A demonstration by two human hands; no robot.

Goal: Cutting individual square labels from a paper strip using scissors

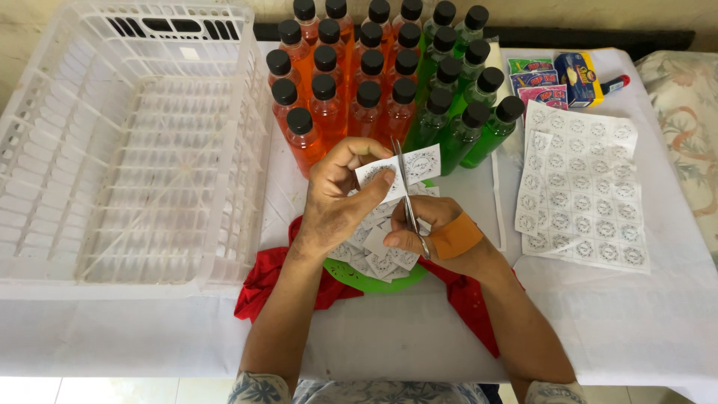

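Observation:
My left hand (pixel 336 202) pinches a small strip of white printed paper labels (pixel 400 168) between thumb and fingers. My right hand (pixel 430 236) grips a pair of scissors (pixel 406 191) with orange handles; the blades point up and run across the strip's middle. Under both hands a green plate (pixel 374 280) holds a heap of cut square labels (pixel 378 251). The plate rests on a red cloth (pixel 269 280).
A large white plastic crate (pixel 127 142) fills the left side. Rows of orange bottles (pixel 329 105) and green bottles (pixel 464 120) with black caps stand behind the hands. An uncut label sheet (pixel 583 194) lies at right, with small packets and a box (pixel 580 75) beyond it.

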